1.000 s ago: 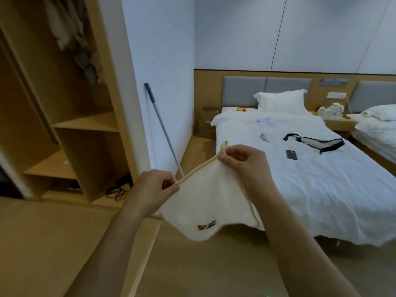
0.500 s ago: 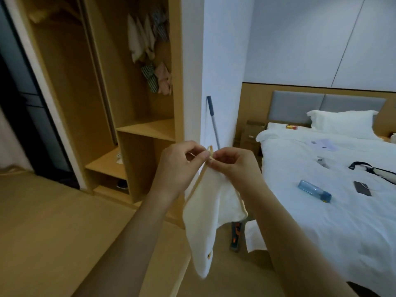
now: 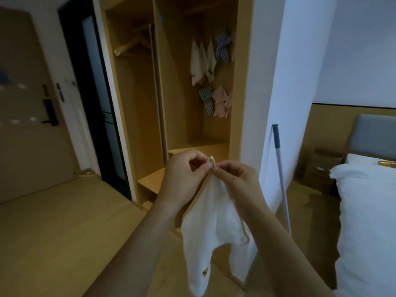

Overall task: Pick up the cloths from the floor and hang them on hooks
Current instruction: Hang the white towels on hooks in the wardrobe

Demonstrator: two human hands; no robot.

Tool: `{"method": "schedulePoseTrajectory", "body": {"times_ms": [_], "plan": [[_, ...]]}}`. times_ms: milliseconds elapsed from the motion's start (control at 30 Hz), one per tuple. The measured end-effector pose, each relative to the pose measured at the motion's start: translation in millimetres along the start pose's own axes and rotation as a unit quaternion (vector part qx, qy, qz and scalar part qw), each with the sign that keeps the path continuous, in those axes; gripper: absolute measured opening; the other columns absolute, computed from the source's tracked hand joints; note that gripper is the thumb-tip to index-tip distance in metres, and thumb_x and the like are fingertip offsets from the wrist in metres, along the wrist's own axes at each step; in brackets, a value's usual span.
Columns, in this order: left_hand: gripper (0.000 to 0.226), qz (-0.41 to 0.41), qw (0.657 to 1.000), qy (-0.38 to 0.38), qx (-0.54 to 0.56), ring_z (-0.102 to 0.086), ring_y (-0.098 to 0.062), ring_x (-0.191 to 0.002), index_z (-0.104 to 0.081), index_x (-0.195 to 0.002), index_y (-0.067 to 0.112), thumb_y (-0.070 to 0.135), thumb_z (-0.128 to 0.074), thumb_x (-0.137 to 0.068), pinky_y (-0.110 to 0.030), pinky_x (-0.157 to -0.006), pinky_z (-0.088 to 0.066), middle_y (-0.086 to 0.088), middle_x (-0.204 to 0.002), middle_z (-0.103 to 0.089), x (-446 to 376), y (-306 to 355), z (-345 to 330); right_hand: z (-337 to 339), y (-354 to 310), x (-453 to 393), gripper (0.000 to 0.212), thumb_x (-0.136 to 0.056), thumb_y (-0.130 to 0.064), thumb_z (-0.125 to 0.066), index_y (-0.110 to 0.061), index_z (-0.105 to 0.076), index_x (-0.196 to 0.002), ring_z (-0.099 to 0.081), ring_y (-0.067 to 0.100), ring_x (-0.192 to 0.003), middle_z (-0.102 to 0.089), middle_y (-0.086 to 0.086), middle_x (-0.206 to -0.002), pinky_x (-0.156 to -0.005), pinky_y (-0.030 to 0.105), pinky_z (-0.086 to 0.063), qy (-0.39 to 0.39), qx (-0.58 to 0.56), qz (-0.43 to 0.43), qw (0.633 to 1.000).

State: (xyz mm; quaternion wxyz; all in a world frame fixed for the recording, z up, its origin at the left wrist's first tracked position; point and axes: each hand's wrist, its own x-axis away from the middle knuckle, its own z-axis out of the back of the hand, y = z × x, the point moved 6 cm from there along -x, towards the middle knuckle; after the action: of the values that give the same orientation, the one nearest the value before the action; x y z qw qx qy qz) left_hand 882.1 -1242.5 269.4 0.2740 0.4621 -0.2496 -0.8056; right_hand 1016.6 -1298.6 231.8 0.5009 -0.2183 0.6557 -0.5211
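Observation:
A white cloth [image 3: 216,230] with a small yellow emblem hangs down from both my hands in the middle of the view. My left hand [image 3: 184,179] and my right hand [image 3: 235,181] pinch its top corner together, where a small beige loop [image 3: 211,160] sticks up between the fingertips. Inside the open wooden wardrobe [image 3: 177,116], several cloths hang on the right inner wall: white ones [image 3: 202,63] above, striped and pink ones [image 3: 215,101] below. The hooks themselves are hidden under them.
A mop handle [image 3: 280,174] leans on the white wall right of the wardrobe. The bed [image 3: 368,211] with white bedding fills the right side. A dark doorway [image 3: 98,103] and a door with a handle stand at left. Wooden floor lies below.
The view has swung left from the bed to the wardrobe. My hands came together at the cloth's corner, so the cloth now hangs down instead of being stretched between them.

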Motion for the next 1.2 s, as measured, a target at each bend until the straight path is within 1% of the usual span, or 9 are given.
{"method": "schedulePoseTrajectory", "body": {"times_ms": [100,200,333,400,600,700,900,1100,1200], "plan": [[0.003,0.01,1.0,0.027,-0.003,-0.065,-0.006,-0.081,-0.072,-0.089,0.025,0.027,-0.07,-0.088,-0.036,-0.075,-0.057,0.01,-0.082,-0.069,-45.9,-22.7,-0.4,-7.8,12.1,-53.7,0.005,-0.086,-0.024,-0.069,-0.022,-0.073,-0.083,-0.063,0.003,-0.076,-0.069,-0.005,-0.081,-0.064,0.01,-0.049,-0.004,-0.024,0.009,1.0],[0.004,0.016,0.998,0.065,-0.006,-0.064,-0.002,-0.075,-0.07,-0.084,0.03,0.027,-0.073,-0.085,-0.024,-0.067,-0.055,0.014,-0.077,-0.068,-89.2,-47.1,-3.5,-12.3,21.0,-105.6,0.005,-0.084,-0.022,-0.071,-0.019,-0.071,-0.08,-0.061,0.001,-0.073,-0.068,-0.005,-0.079,-0.063,0.005,-0.045,-0.005,-0.028,0.032,0.999],[0.005,0.028,0.993,0.113,-0.013,-0.064,0.001,-0.069,-0.068,-0.082,0.033,0.032,-0.073,-0.083,-0.012,-0.057,-0.05,0.019,-0.075,-0.067,-138.8,-78.4,-9.6,-19.2,34.4,-168.2,0.005,-0.085,-0.025,-0.07,-0.02,-0.07,-0.083,-0.063,0.006,-0.076,-0.068,-0.004,-0.08,-0.063,0.012,-0.048,-0.019,-0.024,0.046,0.998],[0.005,0.033,0.991,0.131,-0.013,-0.064,0.001,-0.069,-0.069,-0.082,0.032,0.033,-0.073,-0.083,-0.017,-0.058,-0.054,0.017,-0.074,-0.068,-160.9,-92.3,-10.7,-23.0,39.2,-194.5,0.005,-0.086,-0.024,-0.07,-0.019,-0.071,-0.085,-0.063,0.009,-0.078,-0.068,-0.004,-0.081,-0.064,0.014,-0.048,-0.025,-0.021,0.051,0.998],[0.007,0.037,0.985,0.166,0.007,-0.067,-0.003,-0.072,-0.07,-0.08,0.034,0.029,-0.074,-0.082,-0.034,-0.068,-0.061,0.015,-0.074,-0.069,-232.8,-139.3,-9.9,-39.5,56.0,-278.3,0.004,-0.084,-0.02,-0.072,-0.018,-0.073,-0.086,-0.063,0.003,-0.073,-0.07,-0.005,-0.078,-0.062,0.009,-0.046,-0.052,-0.022,0.06,0.997],[0.005,0.025,0.986,0.162,0.028,-0.068,-0.006,-0.074,-0.071,-0.082,0.03,0.028,-0.075,-0.082,-0.036,-0.071,-0.06,0.01,-0.076,-0.071,-268.2,-166.0,-10.0,-49.6,63.1,-318.3,0.002,-0.084,-0.02,-0.073,-0.018,-0.074,-0.085,-0.062,-0.001,-0.071,-0.069,-0.008,-0.077,-0.061,0.007,-0.045,-0.048,-0.011,0.081,0.995],[0.017,0.002,0.988,0.1,0.115,-0.071,-0.007,-0.081,-0.068,-0.09,0.019,0.015,-0.079,-0.079,-0.022,-0.074,-0.057,0.006,-0.084,-0.074,-344.1,-221.0,-5.4,-73.5,74.9,-405.5,0.003,-0.083,-0.017,-0.073,-0.018,-0.075,-0.085,-0.065,0.001,-0.075,-0.072,-0.007,-0.078,-0.062,0.008,-0.046,-0.026,0.003,0.086,0.996],[0.022,-0.027,0.989,0.078,0.12,-0.071,-0.016,-0.075,-0.063,-0.091,0.014,0.012,-0.08,-0.078,-0.037,-0.075,-0.059,-0.002,-0.077,-0.073,-431.2,-266.2,15.8,-105.4,79.6,-493.4,0.005,-0.082,-0.013,-0.074,-0.013,-0.075,-0.086,-0.065,-0.001,-0.069,-0.073,-0.003,-0.077,-0.056,0.007,-0.045,0.003,0.013,0.087,0.996],[0.023,-0.042,0.989,0.065,0.124,-0.071,-0.017,-0.073,-0.062,-0.089,0.016,0.009,-0.08,-0.077,-0.034,-0.072,-0.059,-0.003,-0.077,-0.072,-467.7,-288.6,23.7,-118.0,84.3,-531.6,0.005,-0.081,-0.011,-0.074,-0.011,-0.075,-0.086,-0.066,0.002,-0.069,-0.073,0.0,-0.078,-0.058,0.01,-0.048,0.022,0.001,0.092,0.996]]}}
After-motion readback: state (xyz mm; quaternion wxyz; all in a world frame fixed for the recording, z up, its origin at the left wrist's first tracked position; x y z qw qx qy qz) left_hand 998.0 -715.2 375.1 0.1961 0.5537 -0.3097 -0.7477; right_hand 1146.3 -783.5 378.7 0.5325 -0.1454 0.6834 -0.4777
